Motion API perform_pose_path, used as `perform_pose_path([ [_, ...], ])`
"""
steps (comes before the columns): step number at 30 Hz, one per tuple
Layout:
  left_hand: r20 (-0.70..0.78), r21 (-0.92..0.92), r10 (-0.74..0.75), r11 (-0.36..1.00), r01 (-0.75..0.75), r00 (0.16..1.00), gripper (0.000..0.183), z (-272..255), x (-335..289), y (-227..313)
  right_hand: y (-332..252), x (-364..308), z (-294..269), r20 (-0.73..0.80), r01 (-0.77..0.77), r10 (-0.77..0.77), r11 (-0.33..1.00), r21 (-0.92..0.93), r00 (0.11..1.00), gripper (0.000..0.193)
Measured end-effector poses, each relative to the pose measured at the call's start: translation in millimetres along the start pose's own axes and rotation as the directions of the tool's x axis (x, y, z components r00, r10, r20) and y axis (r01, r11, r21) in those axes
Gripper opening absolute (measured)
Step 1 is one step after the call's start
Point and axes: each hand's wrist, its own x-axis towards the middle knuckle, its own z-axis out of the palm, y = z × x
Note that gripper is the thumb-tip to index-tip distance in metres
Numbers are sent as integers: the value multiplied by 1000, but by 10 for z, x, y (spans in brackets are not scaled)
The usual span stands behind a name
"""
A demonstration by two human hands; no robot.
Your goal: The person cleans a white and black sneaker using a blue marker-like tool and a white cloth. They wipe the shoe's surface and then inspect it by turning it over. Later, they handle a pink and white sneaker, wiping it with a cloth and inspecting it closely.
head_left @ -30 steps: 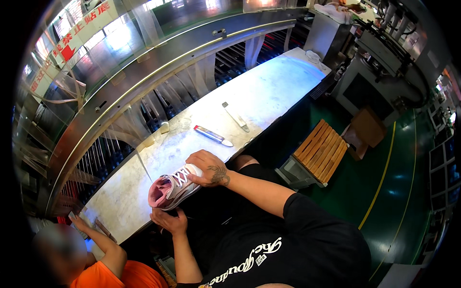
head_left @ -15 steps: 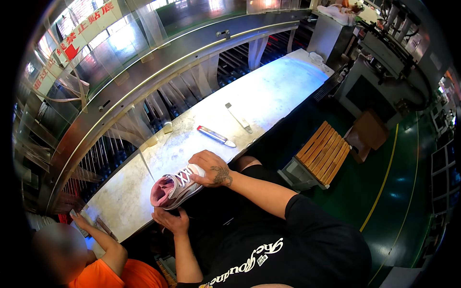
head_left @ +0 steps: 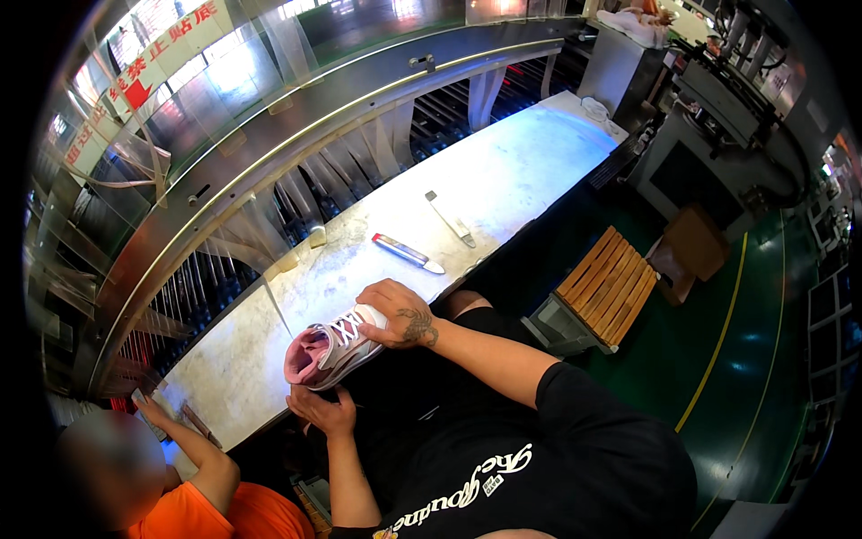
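A pink and white sneaker (head_left: 334, 349) with white laces is held at the near edge of the pale worktable (head_left: 247, 359), its opening up and its toe pointing right. My right hand (head_left: 397, 314) is closed over the toe, thumb on the near side, and covers the tip. At the heel, my left hand (head_left: 325, 413) grips from below; its fingertips are partly hidden by the shoe. Beyond my right hand lie a marker-like tool (head_left: 409, 253) with a red end and pale tip, and a flat, narrow tool (head_left: 449, 220) whose kind I cannot make out.
Behind the table runs a metal-framed roller conveyor (head_left: 382, 106) with hanging clear plastic strips. A co-worker in an orange top (head_left: 202, 514) sits at the left, one hand on the table. To the right stand a slatted wooden seat (head_left: 609, 286), a cardboard box (head_left: 691, 242) and a machine (head_left: 709, 153).
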Motion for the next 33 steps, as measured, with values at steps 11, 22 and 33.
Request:
perform_pose_path([
  [11,60,22,18,1000,-19,998,90,-74,38,50,14,-3,1,13,-6,6,1000,-3,1000,43],
  [22,111,27,-1,1000,-2,994,99,-121,59,95,-16,-6,-15,-16,1,-1,1000,-15,1000,46],
  [33,82,39,10,999,-14,997,96,-58,47,54,8,-12,10,-59,40,-42,999,-30,997,47],
])
